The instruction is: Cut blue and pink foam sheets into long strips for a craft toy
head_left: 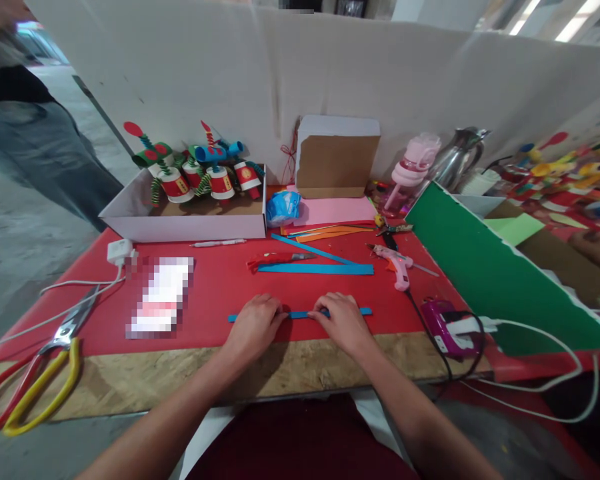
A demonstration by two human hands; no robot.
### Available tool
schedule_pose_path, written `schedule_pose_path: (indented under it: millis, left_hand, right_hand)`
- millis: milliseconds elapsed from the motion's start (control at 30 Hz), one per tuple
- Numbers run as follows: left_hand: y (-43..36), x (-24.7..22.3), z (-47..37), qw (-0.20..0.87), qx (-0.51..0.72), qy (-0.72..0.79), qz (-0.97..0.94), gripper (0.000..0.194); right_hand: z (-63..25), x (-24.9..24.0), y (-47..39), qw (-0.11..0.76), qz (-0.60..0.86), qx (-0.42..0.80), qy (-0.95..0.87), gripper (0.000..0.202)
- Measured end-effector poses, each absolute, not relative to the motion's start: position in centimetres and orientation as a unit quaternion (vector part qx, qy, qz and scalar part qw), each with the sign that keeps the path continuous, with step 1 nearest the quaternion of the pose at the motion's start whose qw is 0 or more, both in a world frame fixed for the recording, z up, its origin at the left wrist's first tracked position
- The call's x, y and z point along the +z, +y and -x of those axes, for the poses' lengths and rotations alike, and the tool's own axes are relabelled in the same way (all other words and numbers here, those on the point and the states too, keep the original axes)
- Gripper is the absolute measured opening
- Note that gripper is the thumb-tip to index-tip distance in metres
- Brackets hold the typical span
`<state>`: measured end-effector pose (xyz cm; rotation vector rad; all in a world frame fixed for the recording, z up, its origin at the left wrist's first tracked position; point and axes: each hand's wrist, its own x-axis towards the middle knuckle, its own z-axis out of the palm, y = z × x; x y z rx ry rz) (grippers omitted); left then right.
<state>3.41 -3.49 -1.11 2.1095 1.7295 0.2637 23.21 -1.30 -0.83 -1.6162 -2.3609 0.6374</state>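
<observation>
White fabric-like partition (205, 73), upright beyond the far edge; likely a backdrop screening the work. Red-covered tabletop (215, 287), bare wood grain showing along the near edge. Green-sided cardboard box (475, 267), angled at the right edge. Shallow white cardboard box (190, 228), far left corner, holding paper-cup figures (221, 183), presumably to stop them toppling. Large scissors with red and yellow handles (60, 340), near left corner, handles toward the person, probably for easy reach. Left hand (257, 321) and right hand (344, 320), near edge, fingertips closed in narrow pinches on one strip. Pink glue gun (399, 267), toward the right edge, apart from the hands. Narrow blue paper strip (299, 315), parallel to the near edge, ends projecting past both hands; the paired grip probably steadies its middle section.
</observation>
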Motion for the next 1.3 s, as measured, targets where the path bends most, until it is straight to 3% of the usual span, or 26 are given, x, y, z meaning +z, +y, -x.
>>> schedule_pose_path:
  millis: [733,967,1300]
  left_hand:
    - [-3.1,-0.1,-3.7,0.168,0.008,0.612,-0.772,0.019]
    - [-3.7,0.0,-3.1,0.105,-0.017,0.507,-0.856,0.049]
    - [-4.0,-1.1,-2.4,0.099,0.034,0.46,-0.882,0.046]
  right_hand:
    - [-22.6,0.3,-0.4,0.03,0.571,0.205,-0.794,0.016]
    - [-22.5,0.8,0.0,0.007,0.578,0.21,-0.789,0.011]
    - [-23.8,0.2,-0.4,0.061,0.553,0.234,-0.797,0.008]
